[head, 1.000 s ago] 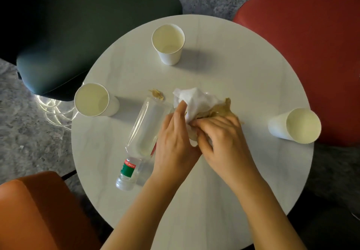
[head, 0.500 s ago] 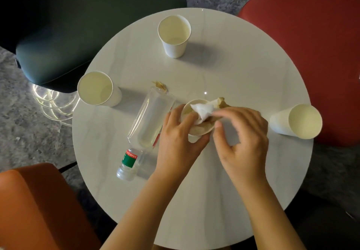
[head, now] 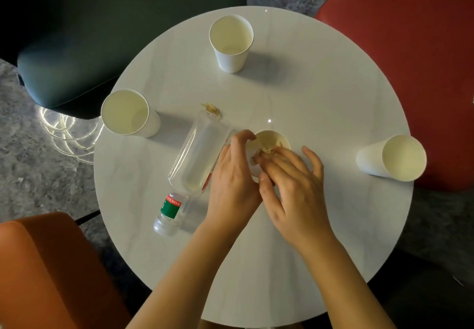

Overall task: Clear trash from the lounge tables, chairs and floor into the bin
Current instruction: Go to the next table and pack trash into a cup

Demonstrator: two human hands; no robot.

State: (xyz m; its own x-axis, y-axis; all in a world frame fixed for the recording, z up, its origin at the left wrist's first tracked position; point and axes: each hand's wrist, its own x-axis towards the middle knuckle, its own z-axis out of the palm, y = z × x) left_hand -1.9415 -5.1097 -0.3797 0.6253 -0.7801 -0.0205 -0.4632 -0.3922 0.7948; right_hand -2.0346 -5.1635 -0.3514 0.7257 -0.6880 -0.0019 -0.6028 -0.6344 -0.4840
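Left hand (head: 232, 182) grips the centre cup (head: 278, 140) mid-worktop (head: 307, 92) — right hand (head: 295, 185), fingers straight, presses scraps (head: 266, 151) down into it. Plastic bottle (head: 197, 154) lies sideways just beside the left hand.

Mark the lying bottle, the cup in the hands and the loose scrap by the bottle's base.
bottle (head: 198, 153): head view, middle of its clear body.
held cup (head: 272, 137): head view, far inner wall under the rim.
scrap (head: 211, 108): head view, centre of the tan bits.
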